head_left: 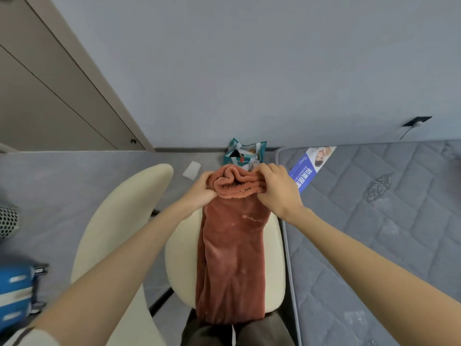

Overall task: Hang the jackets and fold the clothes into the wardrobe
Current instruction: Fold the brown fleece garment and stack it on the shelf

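Rust-red plush fleece garment (232,258) lies flat on the cream padded chair seat (178,248). Long axis runs near-far, and the near end reaches past the seat's near edge. The far end is rolled into a bunch between the grips. Left grip (199,189) clenched on the roll's left side, right grip (277,188) clenched on its right. Grey quilted mattress (374,221) sits just right of the chair.
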### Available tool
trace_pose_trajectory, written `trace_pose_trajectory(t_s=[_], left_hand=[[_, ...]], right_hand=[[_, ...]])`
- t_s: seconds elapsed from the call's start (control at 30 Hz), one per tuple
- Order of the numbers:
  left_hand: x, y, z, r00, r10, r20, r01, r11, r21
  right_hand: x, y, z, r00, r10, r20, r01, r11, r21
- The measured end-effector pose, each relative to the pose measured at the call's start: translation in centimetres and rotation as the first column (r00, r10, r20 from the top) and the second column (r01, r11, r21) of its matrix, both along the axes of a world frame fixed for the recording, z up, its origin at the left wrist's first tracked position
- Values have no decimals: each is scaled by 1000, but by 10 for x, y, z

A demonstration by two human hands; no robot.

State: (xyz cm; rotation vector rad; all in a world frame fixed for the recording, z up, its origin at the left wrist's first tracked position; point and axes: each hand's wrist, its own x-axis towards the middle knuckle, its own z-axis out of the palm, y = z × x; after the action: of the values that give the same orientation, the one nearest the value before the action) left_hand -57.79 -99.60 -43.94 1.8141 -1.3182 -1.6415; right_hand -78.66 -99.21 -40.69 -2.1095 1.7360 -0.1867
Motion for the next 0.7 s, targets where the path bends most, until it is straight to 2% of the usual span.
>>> trace_pose_trajectory(t_s=[0.17,0.3,0.47,0.63,0.7], left_hand=[[-10,27,-39,950,293,-105,-257,929,267],[-12,57,-64,892,444,-84,-378,834,403],[-14,99,-108,889,457,31,-409,762,502],[-16,125,-143,887,446,121,-447,759,474],[-18,130,-156,882,452,131,-457,753,473]], right_hand=[[-10,31,-48,999,45,25,-49,984,171],[-14,67,-84,995,95,39,-102,947,304],[-8,106,-128,982,186,19,-180,911,372],[-6,131,-163,968,250,-9,-214,846,489],[-7,137,-172,974,225,-28,-184,859,477]])
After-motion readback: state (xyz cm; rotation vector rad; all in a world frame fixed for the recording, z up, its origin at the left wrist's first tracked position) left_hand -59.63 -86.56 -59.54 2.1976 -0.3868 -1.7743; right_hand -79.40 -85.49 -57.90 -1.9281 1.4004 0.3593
